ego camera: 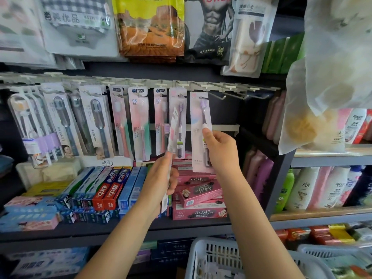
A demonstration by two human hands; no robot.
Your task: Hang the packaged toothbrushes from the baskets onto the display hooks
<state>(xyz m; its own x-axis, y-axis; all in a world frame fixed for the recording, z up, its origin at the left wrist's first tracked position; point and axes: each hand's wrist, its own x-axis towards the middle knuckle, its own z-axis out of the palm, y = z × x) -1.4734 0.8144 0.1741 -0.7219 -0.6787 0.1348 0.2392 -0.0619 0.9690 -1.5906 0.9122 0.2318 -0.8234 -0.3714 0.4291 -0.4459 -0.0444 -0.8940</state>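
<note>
My right hand (218, 150) pinches a pale pink toothbrush pack (198, 117) with a purple brush; the pack's top hole sits at a display hook (200, 97). My left hand (161, 178) grips another toothbrush pack (171, 141), seen edge-on and tilted, just left of it. A matching pink pack (178, 109) hangs on the hook beside. More packaged toothbrushes (138, 121) fill the hooks to the left. Bare hooks (223, 96) stick out to the right. A white basket (213, 256) stands at the bottom, under my right forearm.
Toothpaste boxes (112, 190) and pink boxes (199, 196) crowd the shelf below the hooks. Towel packs (151, 27) hang above. A plastic bag (330, 81) hangs at the upper right. Bottles (314, 188) fill the right shelves. A second basket (330, 256) sits at bottom right.
</note>
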